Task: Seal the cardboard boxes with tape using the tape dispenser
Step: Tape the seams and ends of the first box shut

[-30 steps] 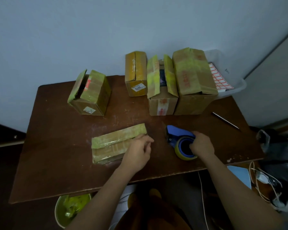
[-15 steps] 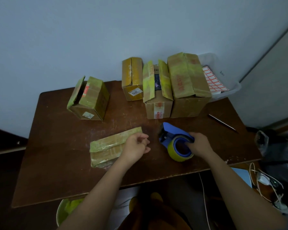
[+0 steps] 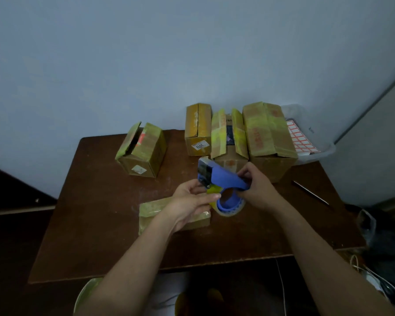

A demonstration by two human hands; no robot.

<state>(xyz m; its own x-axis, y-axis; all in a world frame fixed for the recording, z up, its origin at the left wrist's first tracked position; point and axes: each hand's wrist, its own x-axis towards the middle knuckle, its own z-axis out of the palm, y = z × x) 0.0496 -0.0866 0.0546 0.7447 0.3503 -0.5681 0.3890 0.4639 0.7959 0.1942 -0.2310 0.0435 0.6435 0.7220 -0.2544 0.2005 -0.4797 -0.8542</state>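
A dim room with a plain pale blue-grey wall (image 3: 146, 65) filling the upper part of the view. A dark brown wooden tabletop (image 3: 96, 224), scuffed and marked with pale smudges, stands against this wall. At the right, a lighter panel (image 3: 379, 144) meets the wall along a slanted edge. To the left of the tabletop, a dark surface with a pale wooden strip (image 3: 18, 210) runs off the frame. Light is low and even.
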